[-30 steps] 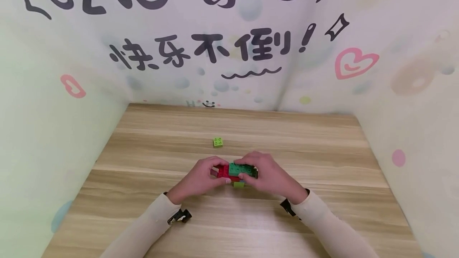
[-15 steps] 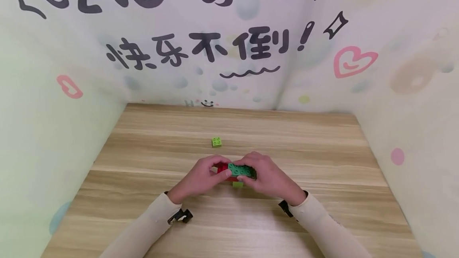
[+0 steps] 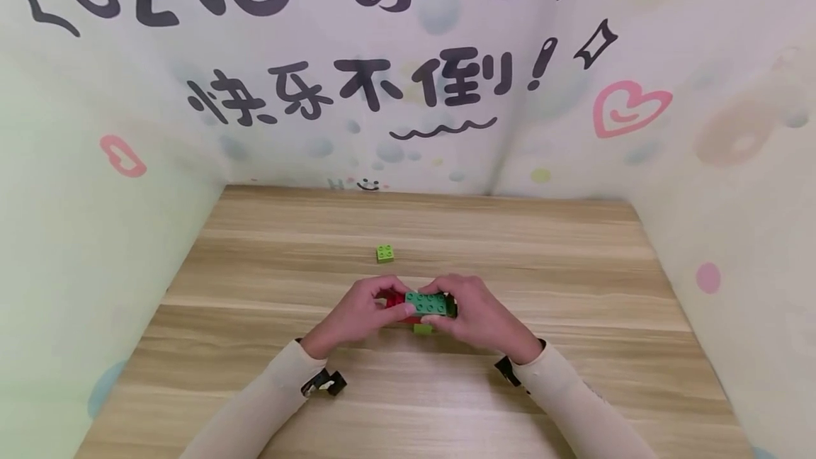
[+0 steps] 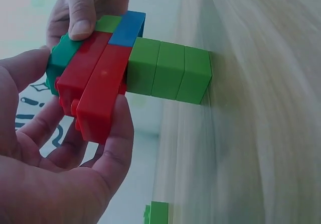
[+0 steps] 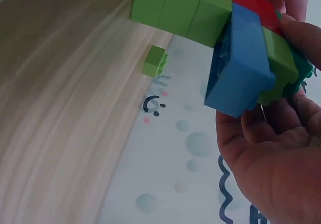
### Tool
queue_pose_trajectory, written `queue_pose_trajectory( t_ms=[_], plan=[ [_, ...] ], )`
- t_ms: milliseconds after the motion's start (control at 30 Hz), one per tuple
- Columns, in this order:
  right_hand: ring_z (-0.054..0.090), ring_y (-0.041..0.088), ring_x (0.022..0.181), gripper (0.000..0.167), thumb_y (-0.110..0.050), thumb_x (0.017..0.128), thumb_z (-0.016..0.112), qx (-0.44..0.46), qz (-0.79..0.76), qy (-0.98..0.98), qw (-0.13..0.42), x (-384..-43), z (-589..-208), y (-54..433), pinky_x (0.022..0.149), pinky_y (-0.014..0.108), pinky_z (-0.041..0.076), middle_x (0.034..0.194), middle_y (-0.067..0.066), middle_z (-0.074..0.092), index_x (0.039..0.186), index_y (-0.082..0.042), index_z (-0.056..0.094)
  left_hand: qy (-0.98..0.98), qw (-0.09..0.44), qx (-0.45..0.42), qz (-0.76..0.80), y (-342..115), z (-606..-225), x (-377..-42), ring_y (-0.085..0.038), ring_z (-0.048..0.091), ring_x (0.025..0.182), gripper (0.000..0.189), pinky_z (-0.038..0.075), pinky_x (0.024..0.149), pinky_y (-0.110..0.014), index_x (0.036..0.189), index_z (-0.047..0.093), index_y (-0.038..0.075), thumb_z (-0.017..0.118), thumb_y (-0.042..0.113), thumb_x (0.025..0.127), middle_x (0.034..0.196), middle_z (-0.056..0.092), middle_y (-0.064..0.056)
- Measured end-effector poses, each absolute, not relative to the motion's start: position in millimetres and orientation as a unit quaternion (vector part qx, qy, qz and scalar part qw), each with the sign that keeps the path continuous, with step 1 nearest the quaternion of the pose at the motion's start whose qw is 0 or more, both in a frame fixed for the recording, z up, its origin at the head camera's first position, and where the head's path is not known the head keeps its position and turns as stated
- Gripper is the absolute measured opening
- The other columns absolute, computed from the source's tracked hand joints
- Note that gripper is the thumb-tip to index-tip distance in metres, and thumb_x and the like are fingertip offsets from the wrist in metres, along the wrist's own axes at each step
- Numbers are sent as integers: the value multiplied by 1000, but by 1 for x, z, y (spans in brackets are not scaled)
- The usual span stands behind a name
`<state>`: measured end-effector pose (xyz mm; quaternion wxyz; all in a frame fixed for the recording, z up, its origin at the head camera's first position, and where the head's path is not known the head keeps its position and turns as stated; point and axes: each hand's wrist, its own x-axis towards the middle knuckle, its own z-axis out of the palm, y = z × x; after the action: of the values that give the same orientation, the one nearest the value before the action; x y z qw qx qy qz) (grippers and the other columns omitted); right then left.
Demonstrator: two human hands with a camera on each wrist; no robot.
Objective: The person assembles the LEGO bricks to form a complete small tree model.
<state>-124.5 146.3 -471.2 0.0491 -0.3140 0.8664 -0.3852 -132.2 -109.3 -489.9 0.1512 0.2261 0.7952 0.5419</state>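
Between my hands stands a toy building-brick structure with a column of light green bricks [image 4: 168, 71] at its base. Above the column are red bricks [image 4: 103, 91] on one side and a blue brick [image 5: 241, 63] with a light green brick [image 5: 277, 66] on the other. A dark green eight-stud brick [image 3: 426, 304] tops it. My left hand [image 3: 357, 312] grips the red end, its thumb at the dark green brick's left end. My right hand [image 3: 474, 316] holds the other end between thumb and fingers, around the dark green and light green bricks.
A loose light green four-stud brick [image 3: 385, 253] lies on the wood-grain table [image 3: 287, 232] beyond the hands. White printed walls [image 3: 268, 147] enclose the table at the back and both sides. Black wrist mounts [image 3: 324, 382] hang under the sleeves.
My left thumb has moved from the red brick up to the dark green brick's left end. The dark green brick has turned slightly and shows more of its studs. The right hand stays nearly in place.
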Motion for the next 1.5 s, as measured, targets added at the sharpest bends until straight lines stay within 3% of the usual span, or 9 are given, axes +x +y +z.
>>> queue_pose_trajectory(
  t_ms=[167, 333, 533, 767, 933, 1100, 1333, 1500],
  plan=[
    [66, 6, 87, 32, -28, 89, 89, -301, -397, 865, 56, -124, -475, 146, 76, 24, 57, 108, -12, 76, 116, -21, 75, 800, 175, 227, 528, -113, -490, -134, -19, 65, 105, 18, 57, 87, -36, 114, 74, 26, 76, 37, 99, 111, 71, 4],
    [64, 5, 87, 32, -29, 90, 88, -288, -401, 867, 61, -121, -478, 143, 76, 24, 57, 107, -10, 75, 117, -19, 74, 805, 184, 235, 513, -120, -492, -142, -19, 65, 113, 29, 59, 90, -31, 127, 71, 15, 68, 33, 105, 120, 71, -1],
    [62, 5, 87, 37, -34, 94, 83, -303, -371, 876, 49, -117, -479, 142, 77, 25, 55, 109, -9, 73, 124, -16, 70, 823, 150, 195, 512, -126, -497, -161, -19, 66, 113, 35, 59, 92, -32, 131, 68, 12, 66, 37, 106, 121, 72, -1],
    [63, 5, 98, 43, -45, 99, 74, -330, -335, 881, 44, -116, -475, 150, 88, 30, 57, 120, -8, 72, 132, -19, 66, 852, 99, 135, 496, -130, -507, -185, -20, 66, 109, 35, 57, 93, -38, 130, 67, 13, 71, 35, 103, 117, 72, -1],
    [66, 6, 107, 50, -51, 100, 71, -324, -337, 882, 55, -117, -470, 159, 96, 36, 59, 130, -6, 71, 137, -18, 65, 874, 80, 85, 472, -132, -511, -197, -24, 64, 114, 46, 58, 95, -44, 137, 64, 12, 77, 35, 99, 131, 64, -7],
    [66, 7, 106, 50, -51, 99, 72, -318, -346, 881, 60, -119, -470, 167, 94, 36, 59, 132, -7, 70, 137, -19, 66, 888, 78, 63, 448, -133, -513, -211, -29, 60, 119, 56, 56, 98, -47, 143, 61, 10, 81, 31, 95, 142, 55, -14],
    [66, 7, 103, 47, -50, 101, 70, -315, -363, 874, 70, -118, -474, 169, 90, 38, 61, 128, -9, 70, 136, -20, 65, 895, 110, 76, 425, -132, -515, -223, -31, 59, 120, 58, 52, 103, -49, 142, 61, 10, 85, 26, 91, 138, 56, -13],
    [65, 6, 98, 44, -46, 101, 71, -315, -365, 873, 75, -116, -475, 169, 88, 38, 61, 123, -10, 70, 135, -20, 65, 898, 122, 94, 412, -129, -519, -225, -27, 58, 110, 56, 53, 97, -43, 140, 61, 7, 85, 22, 91, 126, 61, -12]
  ],
)
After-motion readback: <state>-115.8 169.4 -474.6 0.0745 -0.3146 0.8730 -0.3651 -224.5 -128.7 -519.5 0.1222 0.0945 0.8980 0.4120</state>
